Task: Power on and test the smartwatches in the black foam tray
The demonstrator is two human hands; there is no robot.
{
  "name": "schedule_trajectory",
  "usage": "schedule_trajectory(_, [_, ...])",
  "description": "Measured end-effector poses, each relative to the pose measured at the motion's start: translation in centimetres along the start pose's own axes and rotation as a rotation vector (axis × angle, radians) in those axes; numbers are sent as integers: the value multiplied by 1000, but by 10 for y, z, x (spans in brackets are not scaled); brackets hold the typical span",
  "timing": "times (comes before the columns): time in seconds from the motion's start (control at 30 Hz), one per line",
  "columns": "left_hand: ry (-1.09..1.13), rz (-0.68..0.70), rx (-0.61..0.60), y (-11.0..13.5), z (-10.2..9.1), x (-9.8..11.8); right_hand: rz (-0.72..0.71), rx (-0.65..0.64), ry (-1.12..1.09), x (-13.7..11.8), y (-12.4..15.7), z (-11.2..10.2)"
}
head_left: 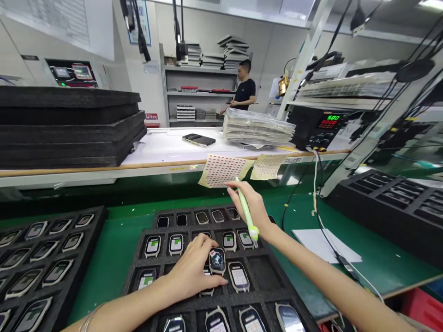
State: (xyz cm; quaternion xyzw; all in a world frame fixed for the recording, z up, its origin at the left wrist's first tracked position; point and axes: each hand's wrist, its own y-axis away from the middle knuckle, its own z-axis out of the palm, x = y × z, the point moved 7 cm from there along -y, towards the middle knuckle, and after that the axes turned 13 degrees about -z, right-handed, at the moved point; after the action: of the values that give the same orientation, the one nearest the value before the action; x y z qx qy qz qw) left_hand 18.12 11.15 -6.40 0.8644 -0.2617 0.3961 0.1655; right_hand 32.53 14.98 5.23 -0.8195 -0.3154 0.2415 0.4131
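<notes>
My left hand (194, 263) grips a smartwatch case (217, 260) without a strap between thumb and fingers, just above a black foam tray (256, 251). The watch's screen is lit with a dark face, and a small red-and-white mark shows near its upper left corner. More watches, several with lit green-and-white or white screens, lie in the tray's pockets. My right hand (252, 205) is closed around a light green pen (245, 207). Its fingertips are at the lower edge of a sheet of small red stickers (226, 169) hanging from the shelf edge; whether they touch it I cannot tell.
Left stands another foam tray of watches (44, 253), below stacked black foam (69, 129). The shelf holds a phone (199, 139), bagged trays (258, 128) and a power supply (320, 127). Cables (316, 193) hang right, near white paper (325, 244). A person (245, 87) stands behind.
</notes>
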Motion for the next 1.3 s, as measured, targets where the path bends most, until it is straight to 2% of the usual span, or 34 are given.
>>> schedule_trajectory(0.1, [18,9,-14,0,1,-1,-32,57,71,24,-31,-7])
schedule_trajectory(0.2, [25,1,-18,-1,2,-1,-4,142,159,59,-55,-23])
schedule_trajectory(0.3, [27,-9,-20,-1,4,-1,106,309,279,107,-66,-59])
schedule_trajectory(0.4, [20,-31,-17,-2,9,-3,251,476,384,155,-62,-106])
schedule_trajectory(0.47, [9,-47,-11,-5,12,-5,337,548,431,180,-55,-132])
schedule_trajectory(0.53, [-2,-57,-9,-8,16,-7,401,587,461,197,-49,-150])
schedule_trajectory(0.63, [-16,-51,-6,-11,20,-9,455,589,479,209,-44,-158])
schedule_trajectory(0.83, [-31,-41,6,-10,15,-6,519,489,392,218,-45,-142])
schedule_trajectory(0.97, [-27,-35,-12,-7,11,-1,539,457,341,219,-46,-140])
schedule_trajectory(1.13, [-37,0,43,-1,13,-5,559,342,318,222,-34,-152])
schedule_trajectory(1.3, [-45,83,71,0,20,-21,584,212,355,225,4,-175])
